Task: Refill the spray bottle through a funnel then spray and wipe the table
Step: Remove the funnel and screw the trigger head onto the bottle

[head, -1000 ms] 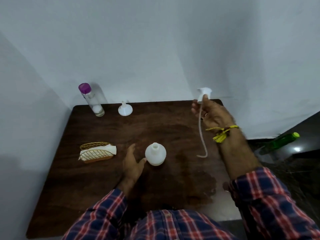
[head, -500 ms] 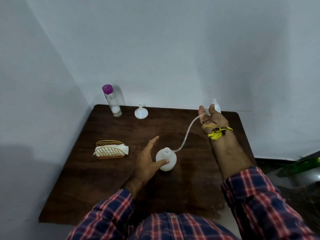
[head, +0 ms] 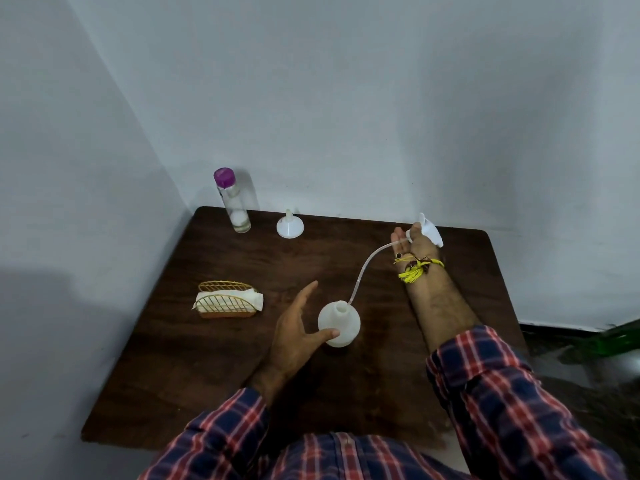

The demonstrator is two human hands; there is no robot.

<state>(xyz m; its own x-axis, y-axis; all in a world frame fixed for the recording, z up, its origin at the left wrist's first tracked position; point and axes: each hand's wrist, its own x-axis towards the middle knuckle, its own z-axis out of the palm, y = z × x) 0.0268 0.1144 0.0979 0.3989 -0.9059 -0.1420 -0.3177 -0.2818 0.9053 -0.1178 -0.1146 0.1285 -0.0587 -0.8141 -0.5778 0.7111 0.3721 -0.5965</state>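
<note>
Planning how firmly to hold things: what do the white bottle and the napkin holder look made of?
The white bottle looks like matte, slightly translucent plastic: a soft, even glow, no sharp glare. The napkin holder seems to be thin gold-coloured metal wire on a brownish base, possibly wood; its open curved bars show white napkins through them.

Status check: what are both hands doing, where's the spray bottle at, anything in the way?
Left hand open, thumb on spray bottle, uncapped. Right hand holds spray head at the table's far edge. Funnel unused. Nothing blocking.
</note>
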